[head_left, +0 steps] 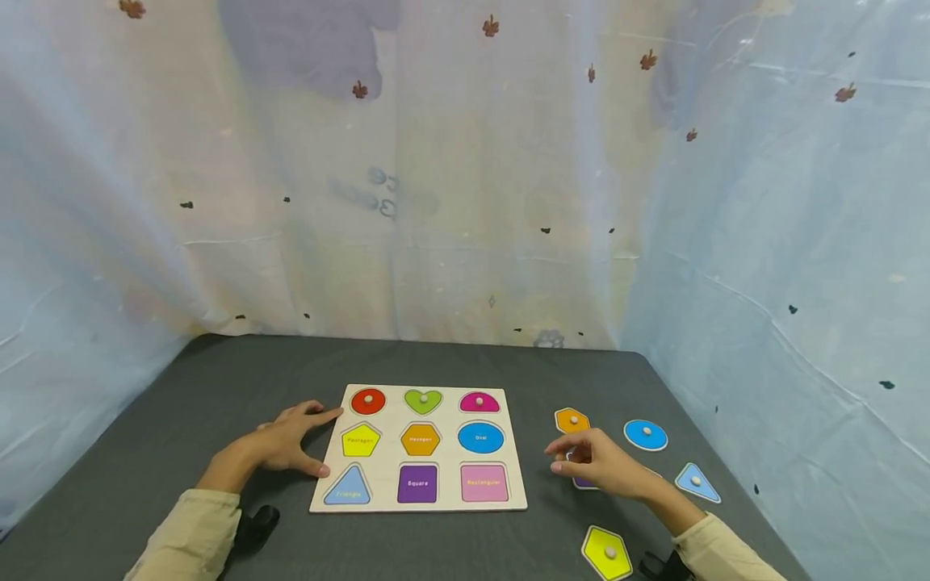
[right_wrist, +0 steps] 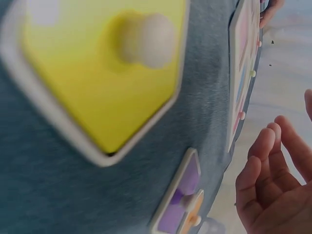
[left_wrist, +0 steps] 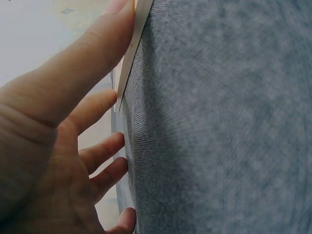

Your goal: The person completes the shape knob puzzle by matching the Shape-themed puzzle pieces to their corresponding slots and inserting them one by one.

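Note:
A white shape board (head_left: 383, 476) lies on the dark table, with red, green and magenta knobbed pieces in its top row. My left hand (head_left: 272, 444) rests at its left edge, thumb and index fingertip touching it; the left wrist view shows the thumb on the board's edge (left_wrist: 127, 63). My right hand (head_left: 606, 468) hovers right of the board, fingers relaxed and holding nothing, above a partly hidden purple piece (head_left: 584, 484). An orange hexagon piece (head_left: 571, 420) lies just beyond that hand. In the right wrist view the purple piece (right_wrist: 179, 204) lies apart from the fingers.
Right of my right hand lie a blue oval piece (head_left: 645, 435) and a light blue triangle piece (head_left: 698, 482). A yellow pentagon piece (head_left: 607, 553) lies nearer the front. Another piece is mostly hidden behind the right hand. Pale curtains (head_left: 450, 161) hang behind the table.

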Motion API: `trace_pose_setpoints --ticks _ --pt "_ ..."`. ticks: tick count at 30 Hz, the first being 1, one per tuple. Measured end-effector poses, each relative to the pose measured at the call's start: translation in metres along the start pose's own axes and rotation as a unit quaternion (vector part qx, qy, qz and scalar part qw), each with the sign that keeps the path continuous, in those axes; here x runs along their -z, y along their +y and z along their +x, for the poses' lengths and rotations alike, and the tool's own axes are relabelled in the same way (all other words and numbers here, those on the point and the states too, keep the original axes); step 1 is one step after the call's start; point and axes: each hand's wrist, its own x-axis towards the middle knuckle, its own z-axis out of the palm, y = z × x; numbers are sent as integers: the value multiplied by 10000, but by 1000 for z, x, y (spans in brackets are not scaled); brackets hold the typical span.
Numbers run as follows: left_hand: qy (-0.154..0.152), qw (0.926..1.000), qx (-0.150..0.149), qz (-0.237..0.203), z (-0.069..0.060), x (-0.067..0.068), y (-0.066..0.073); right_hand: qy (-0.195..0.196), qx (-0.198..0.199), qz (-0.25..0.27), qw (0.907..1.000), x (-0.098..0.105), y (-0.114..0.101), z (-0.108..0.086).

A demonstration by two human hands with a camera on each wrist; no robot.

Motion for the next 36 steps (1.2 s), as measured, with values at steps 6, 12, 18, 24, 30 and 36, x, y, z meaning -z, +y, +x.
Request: trace_pose_setpoints --ticks 6,12,18,24,30,36 --pt "-5 10000 12 24 -1 1 2 -156 214 265 9993 1 5 -19" --pt "2 10000 41 49 0 0 3 -492 267 650 9963 2 12 -40" --pt "20 10000 63 60 0 -1 2 -1117 354 1320 9843 3 23 -58" --pt "44 9999 92 63 -1 1 2 -1362 619 1179 9817 5 30 -68" --pt "17 10000 60 30 -3 2 2 -1516 829 979 9801 2 34 -72" --pt "13 10000 28 23 -3 1 3 -1428 765 953 9822 0 32 -75"
